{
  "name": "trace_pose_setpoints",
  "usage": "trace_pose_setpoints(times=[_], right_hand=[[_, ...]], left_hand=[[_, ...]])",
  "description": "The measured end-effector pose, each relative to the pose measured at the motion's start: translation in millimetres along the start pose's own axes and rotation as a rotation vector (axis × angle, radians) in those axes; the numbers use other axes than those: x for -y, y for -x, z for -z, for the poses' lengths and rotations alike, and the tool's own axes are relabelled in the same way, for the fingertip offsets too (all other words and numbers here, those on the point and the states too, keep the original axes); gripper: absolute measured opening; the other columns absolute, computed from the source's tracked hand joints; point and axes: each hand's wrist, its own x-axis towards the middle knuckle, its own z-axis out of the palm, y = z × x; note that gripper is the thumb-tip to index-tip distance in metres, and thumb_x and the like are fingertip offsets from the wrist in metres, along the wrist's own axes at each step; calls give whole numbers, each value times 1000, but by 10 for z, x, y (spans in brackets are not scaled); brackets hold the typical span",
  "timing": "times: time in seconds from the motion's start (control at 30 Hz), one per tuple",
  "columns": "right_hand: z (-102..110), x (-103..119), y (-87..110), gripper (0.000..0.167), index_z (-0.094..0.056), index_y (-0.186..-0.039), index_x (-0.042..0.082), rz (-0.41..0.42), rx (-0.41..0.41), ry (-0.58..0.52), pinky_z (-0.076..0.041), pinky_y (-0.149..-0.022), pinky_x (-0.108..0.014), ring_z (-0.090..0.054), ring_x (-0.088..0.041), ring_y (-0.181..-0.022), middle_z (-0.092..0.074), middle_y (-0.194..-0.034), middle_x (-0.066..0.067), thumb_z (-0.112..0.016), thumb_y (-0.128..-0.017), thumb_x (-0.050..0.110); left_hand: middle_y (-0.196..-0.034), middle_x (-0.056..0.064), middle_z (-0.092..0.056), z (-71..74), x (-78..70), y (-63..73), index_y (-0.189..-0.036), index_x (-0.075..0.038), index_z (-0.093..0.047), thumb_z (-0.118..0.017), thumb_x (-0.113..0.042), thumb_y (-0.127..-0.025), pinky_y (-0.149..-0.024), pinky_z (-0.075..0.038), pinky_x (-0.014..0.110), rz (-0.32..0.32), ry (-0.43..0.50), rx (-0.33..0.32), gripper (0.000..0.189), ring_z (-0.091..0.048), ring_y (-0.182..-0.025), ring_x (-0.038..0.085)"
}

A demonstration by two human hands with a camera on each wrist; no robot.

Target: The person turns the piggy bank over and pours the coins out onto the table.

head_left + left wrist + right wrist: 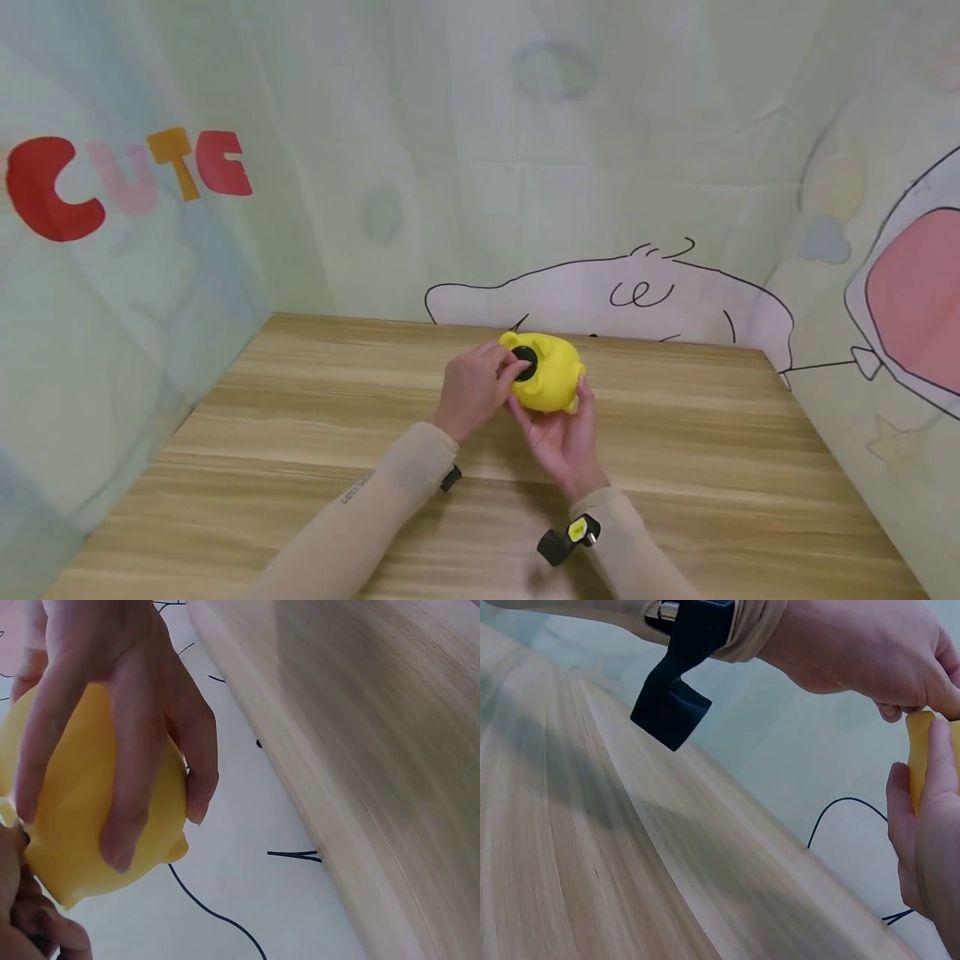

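Observation:
A rounded yellow piggy bank (553,375) with short stubby nubs is held tilted above the table, and a black round plug (527,360) on it faces left. My right hand (564,446) grips the piggy bank from below and the right; its spread fingers (131,772) lie over the yellow shell in the left wrist view. My left hand (472,390) pinches at the black plug with curled thumb and forefinger. In the right wrist view the left hand (870,649) meets the yellow body (919,754) at the right edge. The fingertips partly hide the plug.
The wood-grain table (315,400) spreads under both arms. Printed cloth walls enclose it, with coloured letters (60,196) at left and a cartoon outline (637,292) at the back. A black wrist camera (558,546) hangs by the right forearm.

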Motion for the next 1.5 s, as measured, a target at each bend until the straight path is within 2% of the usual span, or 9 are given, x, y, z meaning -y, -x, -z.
trace_pose_setpoints(times=[0.2, 0.33, 0.57, 0.73, 0.83, 1.0, 1.17, 1.33, 1.5], right_hand=[[-6, 93, 59, 71, -31, -148, 22, 90, -10, -60, -37, -107, -40, -50, -29, -128, -36, -145, -10, -65, -92, 48], [14, 164, 100, 71, -32, -147, 21, 121, -16, -83, -37, -108, -40, -50, -29, -127, -36, -144, -9, -67, -91, 46], [9, 180, 104, 71, -31, -147, 20, 132, -20, -67, -36, -109, -39, -50, -29, -128, -35, -145, -9, -68, -91, 43], [2, 201, 120, 71, -30, -147, 21, 125, -22, -64, -36, -109, -40, -49, -28, -128, -35, -145, -9, -67, -91, 43], [2, 226, 130, 71, -29, -147, 22, 114, -35, -53, -36, -109, -41, -49, -28, -129, -34, -146, -8, -66, -92, 45], [6, 255, 143, 71, -29, -147, 23, 107, -63, -35, -37, -108, -40, -49, -26, -128, -34, -146, -7, -66, -92, 48], [-1, 270, 139, 70, -30, -147, 23, 109, -85, -19, -38, -108, -41, -49, -27, -128, -34, -146, -7, -66, -92, 48], [2, 304, 125, 70, -29, -147, 23, 92, -112, 3, -37, -108, -44, -47, -30, -129, -32, -147, -8, -66, -92, 47], [32, 373, 139, 71, -27, -147, 26, 33, -139, 55, -38, -108, -39, -44, -36, -129, -24, -153, -10, -64, -92, 51]], left_hand=[[-70, -2, -56, -157, -107, -73, -78, -8, -63, -77, -23, -89, -50, -43, 21, -16, 3, -2, 23, -49, -53, 9], [-71, -2, -56, -260, -170, -102, -78, -9, -62, -76, -22, -90, -50, -42, 21, -10, 24, -7, 22, -49, -54, 10], [-70, -1, -54, -290, -201, -107, -78, -9, -61, -73, -20, -92, -51, -42, 24, 53, 48, 8, 22, -49, -55, 11], [-72, -2, -54, -270, -234, -114, -81, -10, -61, -70, -22, -95, -53, -44, 24, 80, 36, 65, 20, -50, -58, 12], [-77, -1, -55, -258, -244, -125, -86, -10, -63, -68, -22, -96, -53, -46, 24, 54, -29, 103, 16, -52, -61, 12], [-83, 1, -56, -260, -245, -144, -93, -9, -65, -67, -22, -97, -55, -50, 25, -38, -140, 124, 13, -54, -66, 14], [-83, 1, -55, -269, -223, -141, -91, -8, -64, -68, -19, -95, -56, -50, 25, -54, -127, 101, 12, -54, -66, 13], [-83, 2, -57, -247, -187, -138, -89, -7, -65, -69, -16, -94, -57, -50, 28, -33, -96, 53, 11, -56, -67, 16], [-82, 3, -58, -194, -113, -141, -87, -6, -64, -67, -17, -96, -54, -47, 25, 9, -59, 26, 14, -55, -61, 13]])
